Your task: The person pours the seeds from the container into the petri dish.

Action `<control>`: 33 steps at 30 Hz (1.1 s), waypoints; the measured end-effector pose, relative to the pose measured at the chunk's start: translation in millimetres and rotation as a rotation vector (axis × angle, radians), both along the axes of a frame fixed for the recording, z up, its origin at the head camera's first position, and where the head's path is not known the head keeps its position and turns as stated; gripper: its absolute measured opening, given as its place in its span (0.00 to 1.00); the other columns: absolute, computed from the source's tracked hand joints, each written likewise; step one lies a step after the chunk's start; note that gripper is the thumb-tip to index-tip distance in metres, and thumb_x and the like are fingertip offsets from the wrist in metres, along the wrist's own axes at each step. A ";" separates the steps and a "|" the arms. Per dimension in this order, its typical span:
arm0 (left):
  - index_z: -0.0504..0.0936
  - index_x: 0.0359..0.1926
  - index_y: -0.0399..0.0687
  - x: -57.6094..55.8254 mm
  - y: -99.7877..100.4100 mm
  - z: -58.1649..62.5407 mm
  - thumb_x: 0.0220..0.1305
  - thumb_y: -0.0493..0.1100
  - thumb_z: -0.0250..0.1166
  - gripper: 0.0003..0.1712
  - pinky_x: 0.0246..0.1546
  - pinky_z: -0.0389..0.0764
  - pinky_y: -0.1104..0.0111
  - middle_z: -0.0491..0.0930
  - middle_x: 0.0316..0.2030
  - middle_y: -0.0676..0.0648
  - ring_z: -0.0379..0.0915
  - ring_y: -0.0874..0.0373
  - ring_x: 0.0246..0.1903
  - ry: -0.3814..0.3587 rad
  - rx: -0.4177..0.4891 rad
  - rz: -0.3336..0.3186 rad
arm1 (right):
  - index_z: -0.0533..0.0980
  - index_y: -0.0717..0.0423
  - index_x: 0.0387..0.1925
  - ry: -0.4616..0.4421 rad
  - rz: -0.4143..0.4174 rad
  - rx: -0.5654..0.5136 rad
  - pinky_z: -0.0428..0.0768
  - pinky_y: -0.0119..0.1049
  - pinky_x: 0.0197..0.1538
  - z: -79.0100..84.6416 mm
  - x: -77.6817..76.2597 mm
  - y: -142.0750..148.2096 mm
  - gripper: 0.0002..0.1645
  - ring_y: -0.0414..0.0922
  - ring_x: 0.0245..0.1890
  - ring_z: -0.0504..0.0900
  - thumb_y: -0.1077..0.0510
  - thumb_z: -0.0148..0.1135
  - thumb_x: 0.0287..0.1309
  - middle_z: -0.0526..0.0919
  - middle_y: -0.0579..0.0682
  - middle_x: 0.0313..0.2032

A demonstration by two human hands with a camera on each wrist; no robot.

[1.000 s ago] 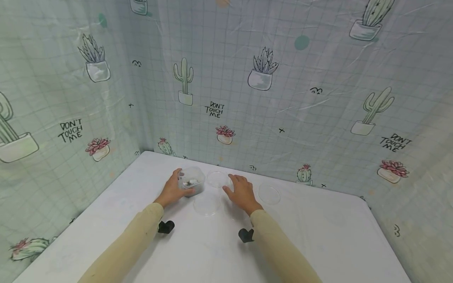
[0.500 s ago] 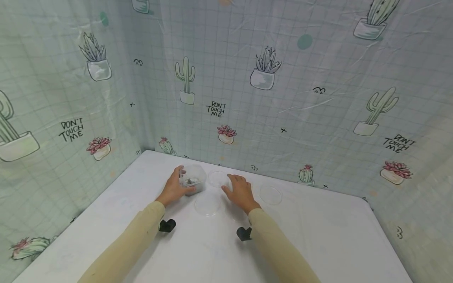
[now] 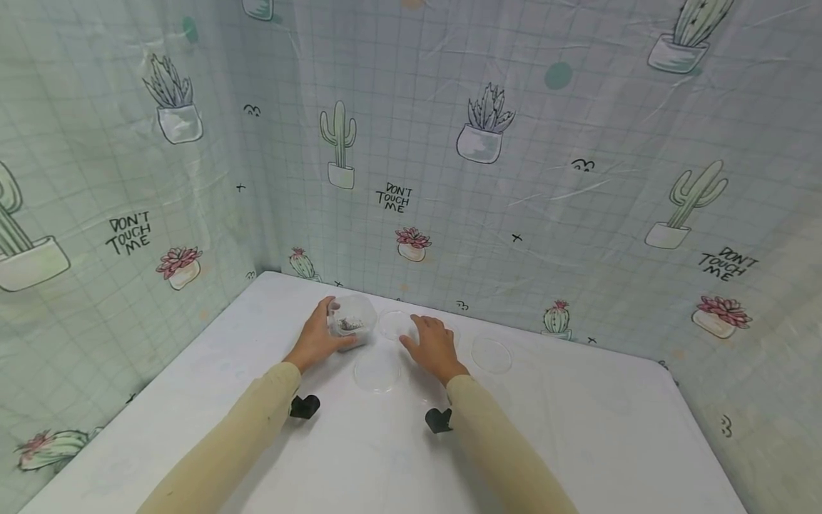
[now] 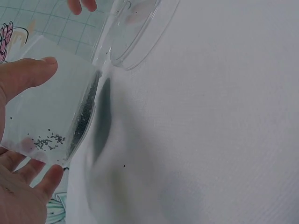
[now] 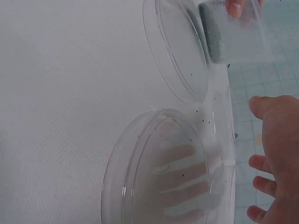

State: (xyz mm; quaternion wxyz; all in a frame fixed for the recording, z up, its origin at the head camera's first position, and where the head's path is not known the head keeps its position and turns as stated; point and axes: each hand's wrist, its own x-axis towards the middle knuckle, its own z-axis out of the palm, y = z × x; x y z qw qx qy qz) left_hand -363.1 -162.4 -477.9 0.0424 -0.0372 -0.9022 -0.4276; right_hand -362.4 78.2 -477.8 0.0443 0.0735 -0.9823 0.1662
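Observation:
My left hand (image 3: pixel 316 339) grips a clear plastic tub (image 3: pixel 362 303) at the table's far left, thumb on the near side and fingers round the other. Dark seed-like grains (image 4: pixel 85 114) lie along the tub's bottom, and some cling to its wall. A shadow beneath suggests the tub is just off the table. To its right, my right hand (image 3: pixel 433 346) hovers with fingers spread and nothing held. Below it, in the right wrist view, is a clear petri dish (image 5: pixel 126 158) with a few dark specks. Another petri dish (image 5: pixel 154 42) sits beside the tub.
A white-covered table (image 3: pixel 610 442) carries the dishes. Farther right lies one more petri dish (image 3: pixel 491 341). Some loose dark specks (image 5: pixel 203 120) are scattered between the dishes. A patterned curtain (image 3: pixel 411 143) stands behind the table's far edge.
The tub has shifted slightly right and away, its opening and grains now turned a little differently. My right hand has drifted slightly left. The dishes have stayed put.

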 end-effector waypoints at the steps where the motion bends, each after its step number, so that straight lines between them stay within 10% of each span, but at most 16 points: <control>1: 0.44 0.70 0.48 -0.8 0.3 -0.1 0.44 0.51 0.73 0.59 0.66 0.55 0.49 0.58 0.65 0.42 0.51 0.44 0.66 -0.002 -0.001 0.002 | 0.62 0.45 0.64 -0.005 -0.002 0.002 0.61 0.53 0.64 -0.4 -1.3 -0.6 0.37 0.50 0.66 0.60 0.36 0.52 0.57 0.67 0.51 0.63; 33: 0.47 0.68 0.45 -9.4 -1.7 1.1 0.44 0.48 0.73 0.57 0.68 0.53 0.51 0.57 0.65 0.41 0.51 0.44 0.67 0.103 -0.032 -0.042 | 0.63 0.48 0.64 -0.022 0.021 0.073 0.63 0.53 0.62 -5.5 -20.2 -1.9 0.41 0.50 0.64 0.62 0.32 0.53 0.54 0.69 0.50 0.61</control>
